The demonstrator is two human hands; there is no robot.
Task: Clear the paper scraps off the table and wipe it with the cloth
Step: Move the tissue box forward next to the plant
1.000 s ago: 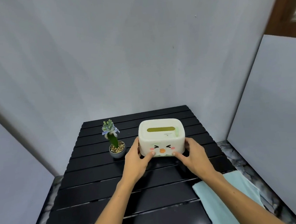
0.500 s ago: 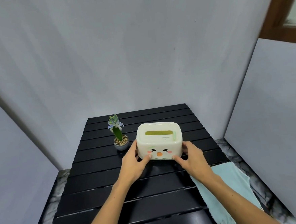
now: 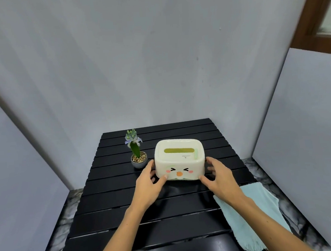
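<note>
A cream tissue box (image 3: 179,159) with a cartoon face stands on the black slatted table (image 3: 115,199), near its middle. My left hand (image 3: 148,185) is on the box's left side with the thumb on its front lower edge. My right hand (image 3: 219,177) is on the right side, its thumb at the lower right corner. A light blue cloth (image 3: 253,213) lies at the table's front right and hangs over the edge. No paper scraps show on the table.
A small grey pot with a flowering plant (image 3: 138,158) stands just left of the box. Pale wall panels close in the table at the back, left and right. A marbled surface (image 3: 68,206) shows beneath the table's sides.
Both hands have stayed on the sides of the tissue box. The box now sits slightly closer to the plant pot. The view has pulled back, so more of the cloth shows.
</note>
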